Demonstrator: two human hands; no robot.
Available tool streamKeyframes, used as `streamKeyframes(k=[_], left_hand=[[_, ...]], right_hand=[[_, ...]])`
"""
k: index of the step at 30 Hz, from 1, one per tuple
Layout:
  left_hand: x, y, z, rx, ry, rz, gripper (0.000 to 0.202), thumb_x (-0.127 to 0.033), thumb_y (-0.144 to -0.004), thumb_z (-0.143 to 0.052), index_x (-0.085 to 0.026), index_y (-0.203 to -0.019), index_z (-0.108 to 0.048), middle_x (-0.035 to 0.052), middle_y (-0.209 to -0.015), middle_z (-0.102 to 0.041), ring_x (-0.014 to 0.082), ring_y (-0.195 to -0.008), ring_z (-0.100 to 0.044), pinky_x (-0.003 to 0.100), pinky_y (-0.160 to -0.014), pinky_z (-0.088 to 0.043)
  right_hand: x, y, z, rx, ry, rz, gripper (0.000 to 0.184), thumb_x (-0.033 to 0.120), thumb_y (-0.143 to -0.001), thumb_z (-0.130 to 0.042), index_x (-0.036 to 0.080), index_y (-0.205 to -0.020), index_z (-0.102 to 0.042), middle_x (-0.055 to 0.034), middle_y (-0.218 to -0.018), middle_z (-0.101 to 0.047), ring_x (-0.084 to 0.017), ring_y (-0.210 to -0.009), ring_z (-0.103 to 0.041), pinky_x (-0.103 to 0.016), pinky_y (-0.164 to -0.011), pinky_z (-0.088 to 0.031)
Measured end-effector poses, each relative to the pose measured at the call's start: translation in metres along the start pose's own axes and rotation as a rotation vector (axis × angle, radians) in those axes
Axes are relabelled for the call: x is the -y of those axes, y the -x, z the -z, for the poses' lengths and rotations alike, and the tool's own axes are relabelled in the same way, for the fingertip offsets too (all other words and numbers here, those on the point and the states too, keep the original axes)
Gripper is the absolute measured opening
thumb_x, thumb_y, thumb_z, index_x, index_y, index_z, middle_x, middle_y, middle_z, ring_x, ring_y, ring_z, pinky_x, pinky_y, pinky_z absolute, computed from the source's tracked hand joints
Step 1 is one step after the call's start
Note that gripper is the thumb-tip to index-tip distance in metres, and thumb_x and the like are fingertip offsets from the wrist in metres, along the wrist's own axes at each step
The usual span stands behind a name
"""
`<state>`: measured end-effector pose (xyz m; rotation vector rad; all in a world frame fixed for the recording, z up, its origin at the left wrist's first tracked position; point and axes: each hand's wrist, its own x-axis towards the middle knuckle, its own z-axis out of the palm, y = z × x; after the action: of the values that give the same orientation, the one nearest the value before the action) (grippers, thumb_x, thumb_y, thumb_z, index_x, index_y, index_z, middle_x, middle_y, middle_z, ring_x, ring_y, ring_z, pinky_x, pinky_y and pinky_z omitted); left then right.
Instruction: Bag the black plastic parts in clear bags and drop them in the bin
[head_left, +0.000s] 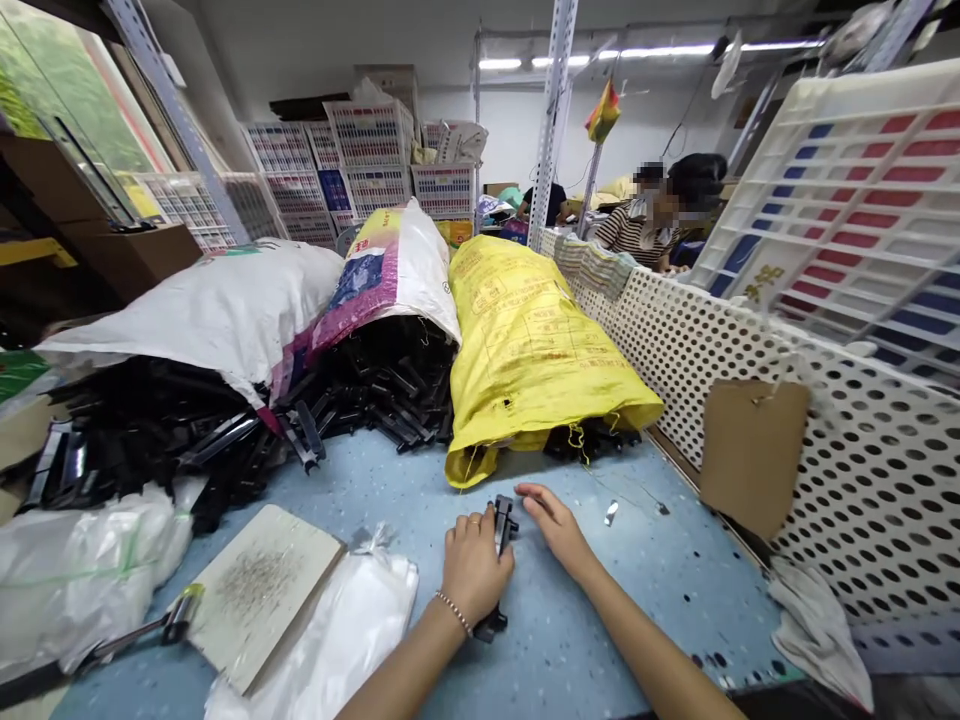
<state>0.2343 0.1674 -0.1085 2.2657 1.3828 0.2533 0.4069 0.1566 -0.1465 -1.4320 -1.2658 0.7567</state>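
The left hand (475, 562) is curled around a black part (504, 522) on the blue surface (570, 645); the right hand (556, 527) is loosely open just beside the part's far end. A yellow sack (532, 340) lies beyond both hands.

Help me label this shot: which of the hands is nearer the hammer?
Left. The left hand holds the black part, right of the hammer across the board and bags; the right hand is farther right, beyond that part.
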Motion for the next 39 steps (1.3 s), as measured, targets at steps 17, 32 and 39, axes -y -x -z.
streamKeyframes(k=[17,32,39], left_hand=[[-0.032,0.126,0.05,-0.081,0.919,0.053,0.052,-0.025,-0.086,-0.045,-0.021,-0.136,-0.034,0.0099,-0.138,-0.044,0.0255,-0.129,-0.038,0.039,-0.108,-0.028],[-0.012,0.071,0.023,-0.285,1.417,0.374,0.033,-0.044,-0.076,-0.052,-0.019,-0.099,-0.051,0.0009,-0.073,-0.064,0.0174,-0.068,-0.063,0.029,-0.064,-0.05],[0.038,0.058,-0.019,-0.338,0.676,0.241,0.044,-0.03,-0.083,-0.044,-0.015,-0.124,-0.051,0.0145,-0.132,-0.053,0.0266,-0.127,-0.044,0.042,-0.108,-0.032]], right_hand=[[0.092,0.085,-0.014,0.1,0.383,0.691,0.024,0.04,-0.094,-0.041,0.021,-0.095,-0.055,-0.0065,-0.081,-0.057,-0.02,-0.074,-0.051,-0.035,-0.068,-0.044],[0.065,0.111,-0.022,0.152,0.534,0.624,0.028,0.041,-0.092,-0.042,0.023,-0.076,-0.055,-0.0033,-0.075,-0.057,-0.02,-0.078,-0.049,-0.04,-0.082,-0.039],[0.045,-0.014,0.085,-0.463,0.682,-0.091,0.032,0.022,-0.088,-0.038,0.012,-0.115,-0.052,-0.023,-0.128,-0.047,-0.034,-0.125,-0.031,-0.057,-0.1,-0.021]])
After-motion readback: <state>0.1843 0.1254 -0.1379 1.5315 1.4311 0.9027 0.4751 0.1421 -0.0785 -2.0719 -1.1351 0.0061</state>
